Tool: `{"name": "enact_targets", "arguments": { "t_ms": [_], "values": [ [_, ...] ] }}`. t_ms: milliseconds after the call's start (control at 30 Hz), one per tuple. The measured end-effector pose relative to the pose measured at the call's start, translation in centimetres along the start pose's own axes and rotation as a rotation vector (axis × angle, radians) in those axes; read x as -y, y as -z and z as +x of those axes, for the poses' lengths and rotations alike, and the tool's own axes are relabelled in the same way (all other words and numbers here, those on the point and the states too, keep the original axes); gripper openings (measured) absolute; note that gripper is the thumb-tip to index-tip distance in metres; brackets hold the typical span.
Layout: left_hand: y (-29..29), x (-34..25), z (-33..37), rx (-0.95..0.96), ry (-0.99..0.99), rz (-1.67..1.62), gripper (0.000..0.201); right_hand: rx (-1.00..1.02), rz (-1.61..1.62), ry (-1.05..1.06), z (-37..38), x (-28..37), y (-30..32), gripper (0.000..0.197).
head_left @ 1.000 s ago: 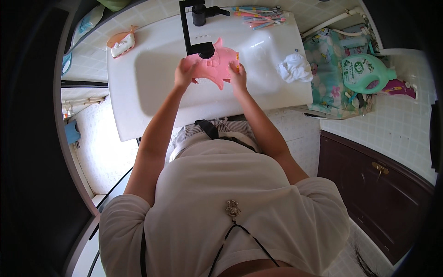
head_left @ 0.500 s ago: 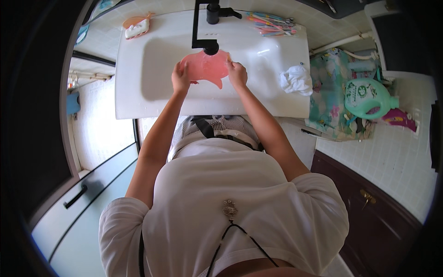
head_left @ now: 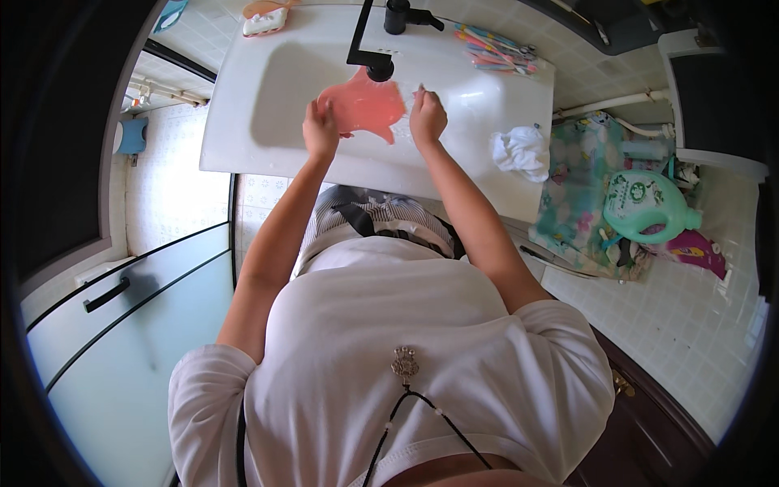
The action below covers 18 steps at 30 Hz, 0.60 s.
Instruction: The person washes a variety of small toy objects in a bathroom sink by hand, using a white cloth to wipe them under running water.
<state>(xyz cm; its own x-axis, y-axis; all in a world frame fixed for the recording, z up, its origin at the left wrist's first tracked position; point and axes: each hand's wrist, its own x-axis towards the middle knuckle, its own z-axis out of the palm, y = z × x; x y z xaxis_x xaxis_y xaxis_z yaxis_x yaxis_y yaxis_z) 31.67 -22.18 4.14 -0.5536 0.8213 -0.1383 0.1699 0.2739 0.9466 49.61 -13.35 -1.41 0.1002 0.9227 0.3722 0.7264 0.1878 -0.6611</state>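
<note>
Over the sink basin, a smooth pink fish-shaped piece is tilted beneath the black faucet spout. I cannot make out whether it is a dish or a mat. My left hand grips its left edge, the thumb on top. To the right of the piece and apart from it is my right hand, its fingers curled closed. Whatever may be inside those fingers is hidden.
A soap dish with white soap stands at the back left corner. Several toothbrushes lie at the back right. A crumpled white cloth rests on the right rim. Beyond it are a green detergent jug and a purple pouch.
My right hand has let go of the pink piece's right edge and moved a little to the right. The left hand keeps its hold. The whole view has tilted slightly.
</note>
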Motion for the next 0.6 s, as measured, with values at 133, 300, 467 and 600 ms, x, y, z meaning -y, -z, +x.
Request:
{"name": "enact_targets", "arguments": {
  "t_ms": [133, 300, 467, 600],
  "values": [
    [0.5, 2.0, 0.6, -0.068, 0.029, -0.086, 0.029, 0.058, 0.117, -0.131, 1.8, -1.1, 0.6, 0.031],
    [1.7, 2.7, 0.5, -0.096, 0.123, -0.216, 0.028, 0.304, 0.61, -0.43, 0.9, -1.6, -1.4, 0.023],
    [3.3, 3.1, 0.7, -0.178, 0.103, -0.289, 0.028, 0.356, 0.673, -0.38, -0.5, -0.7, -5.0, 0.017],
    [5.6, 3.3, 1.5, -0.142, 0.07, -0.216, 0.029, 0.496, 1.061, -0.84, 1.2, 0.7, -6.7, 0.016]
  ]
}}
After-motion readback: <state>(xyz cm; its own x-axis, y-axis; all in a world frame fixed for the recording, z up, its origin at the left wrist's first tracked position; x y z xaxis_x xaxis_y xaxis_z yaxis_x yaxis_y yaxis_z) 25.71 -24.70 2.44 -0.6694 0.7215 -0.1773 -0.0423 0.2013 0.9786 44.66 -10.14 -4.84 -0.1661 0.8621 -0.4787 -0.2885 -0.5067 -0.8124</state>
